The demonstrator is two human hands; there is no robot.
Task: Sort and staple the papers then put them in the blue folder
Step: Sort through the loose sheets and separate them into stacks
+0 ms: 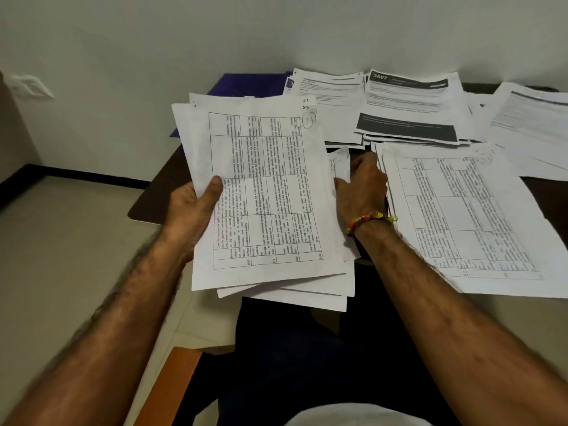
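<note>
White walls [123, 56] fill the upper part of the frame, and a dark brown table [159, 186] stands against them over a pale tiled floor [76, 241]. Much of the table is hidden under papers. The blue folder [246, 83] at upper centre is mostly covered, only its far edge and one corner at the left show. The left hand [196, 204] holds a loose stack [261, 195] with a printed table on its top sheet, thumb on top and the other fingers hidden beneath. The right hand [362, 186], at centre, is seen from the back; its fingers seem to pinch a small sheet [339, 162], but the grip is hard to make out. A second pile [461, 216] lies at the right, its print blurred. More piles [405, 112] lie at the upper right, and the farthest one is cut off by the frame edge. A stapler cannot be made out.
</note>
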